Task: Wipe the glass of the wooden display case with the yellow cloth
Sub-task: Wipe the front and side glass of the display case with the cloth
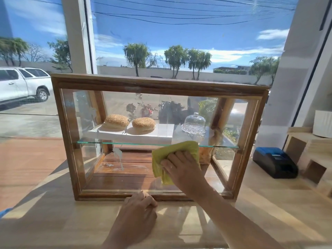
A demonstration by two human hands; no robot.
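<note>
The wooden display case (158, 84) stands on a light wooden counter (71, 221) in front of a large window. My right hand (181, 168) presses the yellow cloth (172, 151) flat against the front glass (125, 164), right of centre and just below the glass shelf (125, 143). White smears show on the glass at lower left. My left hand (138, 211) rests with curled fingers against the case's bottom frame rail at the middle.
Inside the case, two sesame buns (116, 121) sit on a white board beside a small glass dome dish (195, 123). A black and blue receipt printer (274, 161) stands right of the case. Wooden blocks and a white pot (322, 125) fill the far right.
</note>
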